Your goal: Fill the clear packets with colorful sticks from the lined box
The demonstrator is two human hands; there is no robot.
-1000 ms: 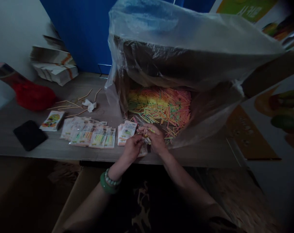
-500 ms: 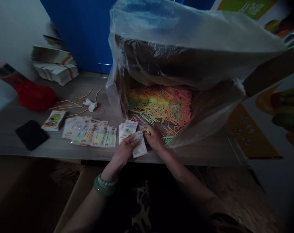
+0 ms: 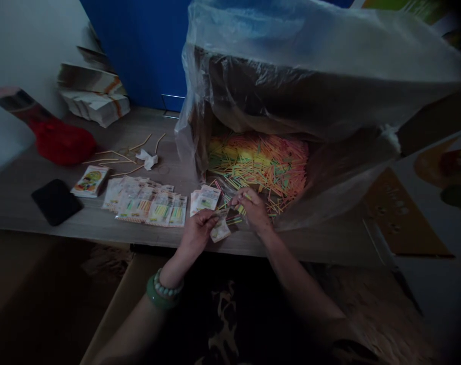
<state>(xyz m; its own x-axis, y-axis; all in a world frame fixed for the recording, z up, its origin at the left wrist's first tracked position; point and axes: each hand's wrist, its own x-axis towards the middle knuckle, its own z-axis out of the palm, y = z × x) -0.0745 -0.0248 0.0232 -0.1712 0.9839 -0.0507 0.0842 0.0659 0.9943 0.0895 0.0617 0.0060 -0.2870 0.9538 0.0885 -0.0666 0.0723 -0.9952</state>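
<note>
Nearest us, a green bangle (image 3: 156,300) and a bead bracelet (image 3: 168,290) circle the left wrist. Above them, over the front edge of the desk (image 3: 101,234), our left hand (image 3: 197,234) pinches a small printed packet (image 3: 220,231) between thumb and fingers, and the packet hangs tilted just over the desk edge. Our right hand (image 3: 254,211) sits just beside it, fingers curled shut on a thin bunch of coloured sticks (image 3: 234,219) that reaches across to the top of the packet. Left of the hands lies a short pile of packets (image 3: 205,198), then an overlapping row of filled packets (image 3: 144,208), a small colourful stack (image 3: 90,181) and a black phone (image 3: 56,201). Behind the right hand a cardboard box (image 3: 200,147), lined with a clear plastic bag (image 3: 310,66), opens toward us and holds a heap of loose sticks (image 3: 264,165) in pink, yellow and green. Farther back on the desk we see a crumpled tissue (image 3: 148,159), a few plain wooden sticks (image 3: 114,156), a red mesh bundle (image 3: 65,143) and a stack of folded cartons (image 3: 95,96) against the wall.
</note>
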